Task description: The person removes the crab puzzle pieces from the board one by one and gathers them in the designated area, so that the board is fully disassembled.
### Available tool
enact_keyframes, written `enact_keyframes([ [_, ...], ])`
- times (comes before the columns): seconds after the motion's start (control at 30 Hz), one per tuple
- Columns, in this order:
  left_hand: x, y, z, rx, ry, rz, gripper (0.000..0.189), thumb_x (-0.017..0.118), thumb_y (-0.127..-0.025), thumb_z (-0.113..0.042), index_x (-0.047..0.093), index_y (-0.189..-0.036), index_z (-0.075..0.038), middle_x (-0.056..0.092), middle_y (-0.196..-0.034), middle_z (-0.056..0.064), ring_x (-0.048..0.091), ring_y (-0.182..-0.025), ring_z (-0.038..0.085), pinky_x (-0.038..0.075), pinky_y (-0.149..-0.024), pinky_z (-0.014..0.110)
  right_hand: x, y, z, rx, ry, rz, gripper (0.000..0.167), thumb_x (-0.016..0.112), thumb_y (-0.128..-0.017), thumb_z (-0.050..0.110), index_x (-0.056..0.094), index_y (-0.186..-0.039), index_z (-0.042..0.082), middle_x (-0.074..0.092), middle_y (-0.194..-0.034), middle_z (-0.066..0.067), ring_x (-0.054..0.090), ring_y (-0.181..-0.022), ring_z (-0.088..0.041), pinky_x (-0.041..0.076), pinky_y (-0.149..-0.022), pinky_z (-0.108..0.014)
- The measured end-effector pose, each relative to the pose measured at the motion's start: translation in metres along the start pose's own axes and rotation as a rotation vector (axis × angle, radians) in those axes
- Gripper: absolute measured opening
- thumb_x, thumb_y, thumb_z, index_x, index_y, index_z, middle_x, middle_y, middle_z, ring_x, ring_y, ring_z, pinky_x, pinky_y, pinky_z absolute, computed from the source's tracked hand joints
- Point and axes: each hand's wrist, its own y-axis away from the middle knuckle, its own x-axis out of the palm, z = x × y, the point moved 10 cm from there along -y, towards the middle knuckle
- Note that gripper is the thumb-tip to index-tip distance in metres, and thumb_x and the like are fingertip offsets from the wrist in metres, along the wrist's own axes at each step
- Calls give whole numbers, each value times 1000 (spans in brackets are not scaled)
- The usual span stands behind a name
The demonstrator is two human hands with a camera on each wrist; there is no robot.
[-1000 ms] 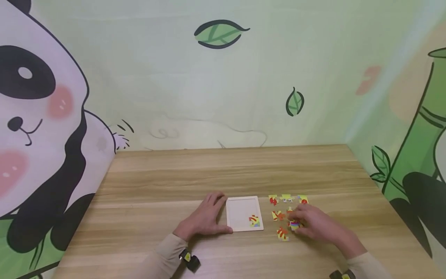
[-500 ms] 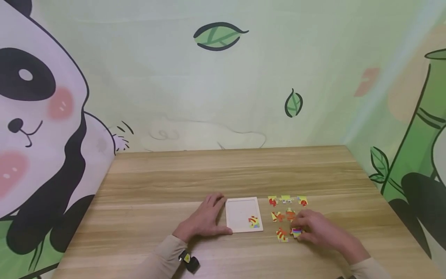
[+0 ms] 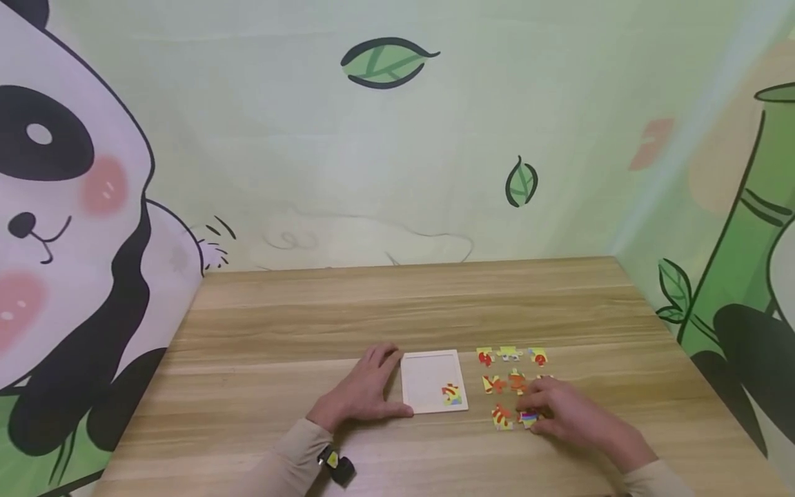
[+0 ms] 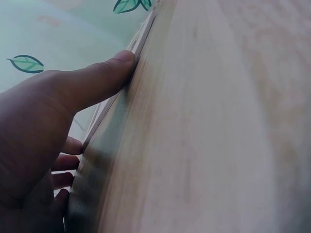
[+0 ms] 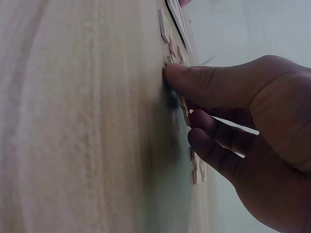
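Observation:
A shallow white puzzle tray lies flat on the table in the head view. One yellow and red puzzle piece sits in its lower right corner. My left hand rests along the tray's left side, fingertips at the upper corner and straight thumb at the lower one. To the right, my right hand pinches a rainbow-striped puzzle piece at table level, partly hiding it. In the right wrist view, the thumb touches a thin piece's edge.
Several loose pieces lie right of the tray: a top row with a yellow piece, an orange piece in the middle, and a red-striped piece at lower left. The wooden table ends at a printed wall.
My right hand has moved slightly toward me with the rainbow-striped piece, which now lies beside the red-striped one. The orange piece is more exposed. My left hand stays on the tray.

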Motion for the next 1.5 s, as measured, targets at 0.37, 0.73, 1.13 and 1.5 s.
enact_keyframes([
  [0.37, -4, 2, -2, -3, 7, -8, 105, 71, -73, -68, 38, -147, -1, 36, -145, 15, 33, -135, 31, 32, -114, 46, 4, -2, -6, 64, -11, 54, 27, 79, -77, 21, 76, -104, 20, 66, -106, 5, 62, -98, -15, 54, -86, -40],
  [0.73, -2, 0, 0, -4, -3, -2, 106, 70, -73, -69, 37, -147, -1, 36, -146, 15, 33, -135, 31, 32, -114, 46, 2, -5, -1, 42, 15, 65, 23, 77, -82, 25, 76, -103, 20, 67, -102, 7, 62, -94, -13, 54, -83, -39],
  [1.13, 0, -1, 0, -2, 2, 2, 106, 70, -73, -70, 37, -147, -2, 35, -147, 14, 32, -136, 31, 32, -115, 45, 0, -3, 2, 26, 3, 49, 20, 78, -80, 19, 74, -100, 19, 66, -101, 8, 61, -92, -9, 55, -82, -36],
  [1.5, -1, 0, 0, -7, 6, -2, 106, 71, -73, -68, 37, -147, -1, 36, -146, 14, 33, -135, 31, 32, -114, 46, -10, -12, 8, 17, -11, 8, 22, 77, -80, 14, 72, -101, 14, 64, -95, 10, 59, -87, -5, 54, -77, -30],
])
